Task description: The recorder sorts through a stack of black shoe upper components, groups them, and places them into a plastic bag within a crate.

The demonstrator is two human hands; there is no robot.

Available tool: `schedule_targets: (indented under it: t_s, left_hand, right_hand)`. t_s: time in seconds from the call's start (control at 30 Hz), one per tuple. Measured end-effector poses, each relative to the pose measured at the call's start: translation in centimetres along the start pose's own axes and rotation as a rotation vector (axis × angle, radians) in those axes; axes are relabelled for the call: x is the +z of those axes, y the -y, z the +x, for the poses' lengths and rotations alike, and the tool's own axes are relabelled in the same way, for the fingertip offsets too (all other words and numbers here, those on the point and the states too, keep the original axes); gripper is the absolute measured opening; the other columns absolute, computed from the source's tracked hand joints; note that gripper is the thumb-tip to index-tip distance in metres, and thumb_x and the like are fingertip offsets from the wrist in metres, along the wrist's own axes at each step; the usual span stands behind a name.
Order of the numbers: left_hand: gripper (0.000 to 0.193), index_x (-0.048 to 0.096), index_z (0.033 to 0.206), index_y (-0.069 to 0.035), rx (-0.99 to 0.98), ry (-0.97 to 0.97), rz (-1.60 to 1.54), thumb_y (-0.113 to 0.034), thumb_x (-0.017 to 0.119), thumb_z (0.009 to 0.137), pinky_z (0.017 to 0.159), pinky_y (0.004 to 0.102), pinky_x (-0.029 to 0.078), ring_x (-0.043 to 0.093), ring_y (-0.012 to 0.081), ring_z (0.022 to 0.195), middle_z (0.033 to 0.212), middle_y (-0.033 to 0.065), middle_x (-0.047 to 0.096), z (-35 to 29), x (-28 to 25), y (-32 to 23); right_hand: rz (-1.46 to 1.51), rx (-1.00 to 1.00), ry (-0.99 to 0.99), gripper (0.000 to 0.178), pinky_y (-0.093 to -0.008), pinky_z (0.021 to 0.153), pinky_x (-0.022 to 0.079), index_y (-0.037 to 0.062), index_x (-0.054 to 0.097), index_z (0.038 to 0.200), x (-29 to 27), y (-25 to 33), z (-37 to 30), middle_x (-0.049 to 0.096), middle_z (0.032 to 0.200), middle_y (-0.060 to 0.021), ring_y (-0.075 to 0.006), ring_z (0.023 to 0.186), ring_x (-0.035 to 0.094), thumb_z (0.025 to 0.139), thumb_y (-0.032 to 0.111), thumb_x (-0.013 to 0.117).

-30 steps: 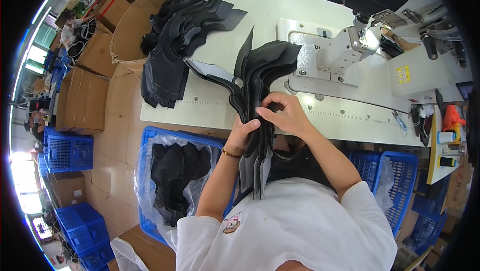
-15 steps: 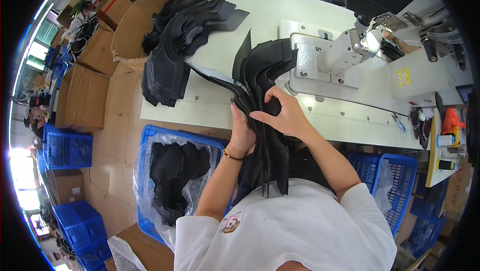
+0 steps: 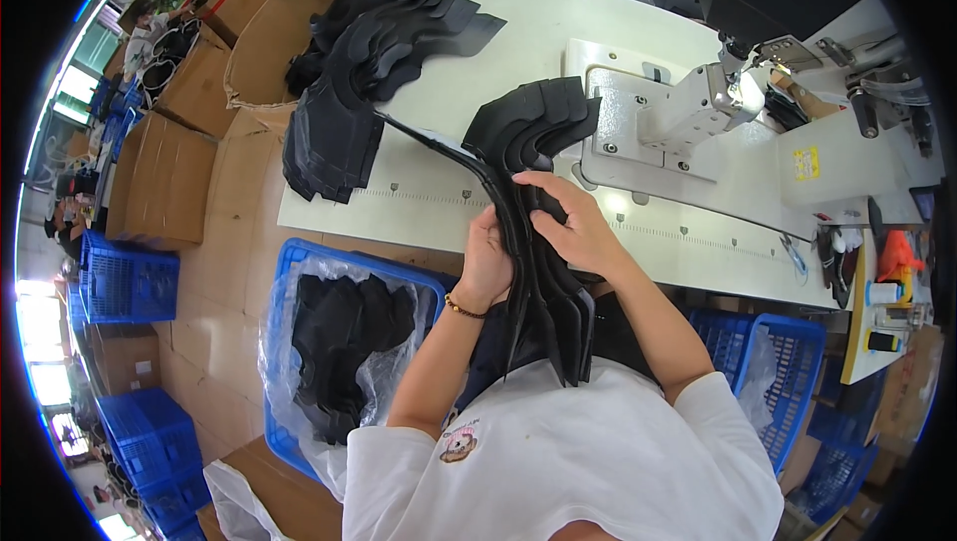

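Observation:
Between my two hands is a bundle of black curved cut panels (image 3: 530, 122), thin and layered, standing over the table's near edge with its lower ends hanging toward my lap. My left hand (image 3: 487, 260) grips the bundle from its left side. On the right side, my right hand (image 3: 568, 225) has its fingers bent around the layers. A few panels (image 3: 439, 147) fan out to the left, apart from the rest. Another pile of similar black panels (image 3: 339, 122) lies on the white table (image 3: 429, 217) at the left.
A sewing machine (image 3: 688, 107) stands on the table's right side, with small scissors (image 3: 795, 254) near the front edge. Below left, a blue crate (image 3: 284, 441) holds plastic-lined black pieces. Another blue crate (image 3: 797, 361) stands at the right. Cardboard boxes (image 3: 164, 182) line the left.
The upright panel at the top of the bundle has come down against the others. My right hand has shifted slightly, and the lower ends of the layers are spread wider.

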State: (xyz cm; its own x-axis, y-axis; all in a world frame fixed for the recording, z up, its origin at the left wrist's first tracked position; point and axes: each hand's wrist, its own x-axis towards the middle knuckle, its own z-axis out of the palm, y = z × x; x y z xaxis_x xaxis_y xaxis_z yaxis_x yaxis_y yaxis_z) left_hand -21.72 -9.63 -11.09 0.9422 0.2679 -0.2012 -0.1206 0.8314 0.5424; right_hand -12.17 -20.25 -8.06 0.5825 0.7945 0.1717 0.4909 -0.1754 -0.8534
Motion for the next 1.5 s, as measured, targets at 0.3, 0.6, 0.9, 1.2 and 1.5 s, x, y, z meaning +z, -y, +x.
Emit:
schedule_targets:
  t_s: [0.3,0.6,0.9,1.2,1.5]
  left_hand:
    - [0.033,0.039,0.119,-0.001,0.043,0.056,0.005,-0.018,0.035,0.090,0.094,0.0342,0.035,0.046,0.0199,0.108,0.116,0.0101,0.047,-0.3,1.1,-0.3]
    - [0.054,0.042,0.117,0.001,0.041,0.177,0.187,-0.014,0.058,0.068,0.082,0.0342,0.045,0.055,0.0230,0.093,0.104,0.0129,0.054,-3.4,-2.0,-5.3]
    - [0.040,0.047,0.105,0.005,0.755,-0.329,0.220,-0.002,0.058,0.067,0.073,0.0367,0.050,0.059,0.0268,0.081,0.095,0.0168,0.057,-20.0,-3.6,-11.1]
    - [0.036,0.050,0.103,0.001,1.368,-1.215,-0.035,-0.026,0.059,0.081,0.073,0.0350,0.050,0.058,0.0229,0.085,0.096,0.0112,0.056,-23.3,-19.3,-7.6]
    - [0.095,0.039,0.118,0.006,0.379,-1.466,-0.372,-0.075,0.036,0.069,0.088,0.0378,0.036,0.048,0.0269,0.101,0.109,0.0181,0.050,-24.2,-30.2,-2.5]
  right_hand:
    - [-0.037,-0.034,-0.045,0.050,-0.0330,0.087,0.038,0.0039,0.046,0.114,0.2,1.0,-0.3,0.052,0.110,-0.0120,-0.0238,0.101,0.051,0.070,0.020,0.064]
    - [0.131,-0.237,0.169,0.092,-0.0387,0.093,0.030,-0.0002,0.001,0.134,3.4,3.5,-1.3,0.030,0.126,-0.0240,-0.0355,0.108,0.036,0.071,0.022,0.064]
    - [1.073,0.155,1.253,0.117,-0.0357,0.097,0.026,-0.0019,0.019,0.133,11.1,4.2,0.2,0.040,0.125,-0.0148,-0.0228,0.115,0.040,0.056,0.083,0.041]
    - [0.916,0.504,1.014,0.071,-0.0327,0.098,0.029,-0.0010,0.021,0.132,19.5,5.3,1.9,0.036,0.128,-0.0152,-0.0198,0.117,0.037,0.084,0.045,0.046]
    - [0.591,0.385,0.871,0.051,-0.0264,0.083,0.041,-0.0006,0.033,0.125,13.8,3.9,-0.1,0.043,0.118,-0.0144,-0.0151,0.093,0.053,0.081,0.011,0.058]
